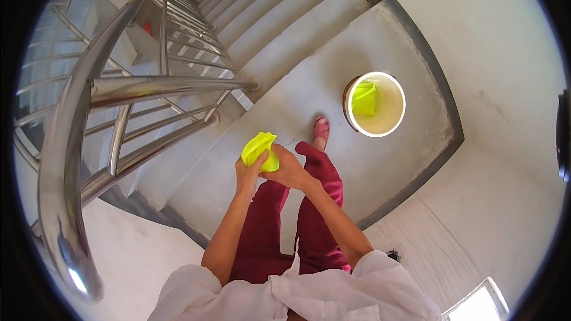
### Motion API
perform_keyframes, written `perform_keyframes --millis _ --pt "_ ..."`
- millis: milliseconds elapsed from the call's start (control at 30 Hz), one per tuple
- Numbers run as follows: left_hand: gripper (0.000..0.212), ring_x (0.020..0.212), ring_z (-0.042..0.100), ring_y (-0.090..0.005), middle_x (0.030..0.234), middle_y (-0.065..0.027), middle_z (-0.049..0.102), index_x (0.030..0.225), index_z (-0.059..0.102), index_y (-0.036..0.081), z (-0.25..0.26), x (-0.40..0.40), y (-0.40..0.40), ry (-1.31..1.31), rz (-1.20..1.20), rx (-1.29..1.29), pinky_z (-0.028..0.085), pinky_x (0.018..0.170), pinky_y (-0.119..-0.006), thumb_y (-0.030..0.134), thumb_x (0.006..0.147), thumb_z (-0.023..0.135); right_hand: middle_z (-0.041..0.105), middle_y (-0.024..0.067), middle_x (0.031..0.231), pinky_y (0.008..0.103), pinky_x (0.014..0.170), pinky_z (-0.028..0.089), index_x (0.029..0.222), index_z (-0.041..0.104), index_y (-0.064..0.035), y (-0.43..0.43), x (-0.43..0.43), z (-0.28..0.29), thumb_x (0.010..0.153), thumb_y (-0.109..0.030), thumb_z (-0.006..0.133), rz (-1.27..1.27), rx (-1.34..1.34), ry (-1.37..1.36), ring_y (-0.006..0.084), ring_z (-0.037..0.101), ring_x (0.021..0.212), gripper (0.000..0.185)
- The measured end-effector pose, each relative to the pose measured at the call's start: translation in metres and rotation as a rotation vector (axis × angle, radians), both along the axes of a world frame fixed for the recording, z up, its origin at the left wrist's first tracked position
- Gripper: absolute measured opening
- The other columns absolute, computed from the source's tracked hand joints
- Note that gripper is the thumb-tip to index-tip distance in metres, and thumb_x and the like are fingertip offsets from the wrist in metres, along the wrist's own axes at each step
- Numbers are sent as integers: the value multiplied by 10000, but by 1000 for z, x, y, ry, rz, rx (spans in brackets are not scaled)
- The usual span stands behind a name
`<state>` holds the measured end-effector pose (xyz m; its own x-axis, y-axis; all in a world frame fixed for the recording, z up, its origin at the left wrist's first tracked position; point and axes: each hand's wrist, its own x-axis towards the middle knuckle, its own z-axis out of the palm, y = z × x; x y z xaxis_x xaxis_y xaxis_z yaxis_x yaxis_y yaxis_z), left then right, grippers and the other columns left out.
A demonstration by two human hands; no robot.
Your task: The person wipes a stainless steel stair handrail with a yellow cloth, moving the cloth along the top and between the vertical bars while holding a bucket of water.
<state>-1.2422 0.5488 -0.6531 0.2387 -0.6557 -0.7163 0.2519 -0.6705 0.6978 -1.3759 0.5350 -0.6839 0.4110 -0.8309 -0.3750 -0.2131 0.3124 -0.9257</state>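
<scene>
Both hands hold a bright yellow-green cloth, bunched up in front of my legs. My left hand grips its lower left side, with the thumb laid over the front. From the right, my right hand closes on the cloth's other edge; some of its fingers are hidden behind it. A white bucket stands on the landing, ahead and to the right of my foot. Inside the bucket lies another yellow-green piece, which looks like a folded cloth.
A polished metal railing runs along the left side. Grey concrete steps lead off from the landing at the top. A pale wall with a dark skirting band bounds the right side.
</scene>
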Motion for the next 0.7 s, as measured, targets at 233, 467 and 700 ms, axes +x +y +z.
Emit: perform_keyframes --millis 233,467,700 --pt "200 861 570 -98 943 -21 626 1052 617 10 5 31 -40 -311 4 -141 466 768 -257 135 898 645 628 181 1121 389 903 471 1149 588 39 -85 -89 -83 741 -330 790 -98 199 282 280 603 1053 586" --pt "213 930 548 -102 1008 -24 601 1098 602 6 117 60 -134 -1002 -15 -325 444 833 -250 49 892 636 610 190 1045 433 890 475 1005 630 23 -113 -196 -281 774 -137 633 376 -175 1014 342 572 1026 281" --pt "230 953 551 -128 1040 -57 599 1144 573 -2 217 86 -199 -1780 -181 -416 433 869 -257 74 929 603 631 108 1022 369 930 412 947 680 -57 -152 -219 -328 815 -132 581 853 -387 1191 239 566 1045 181"
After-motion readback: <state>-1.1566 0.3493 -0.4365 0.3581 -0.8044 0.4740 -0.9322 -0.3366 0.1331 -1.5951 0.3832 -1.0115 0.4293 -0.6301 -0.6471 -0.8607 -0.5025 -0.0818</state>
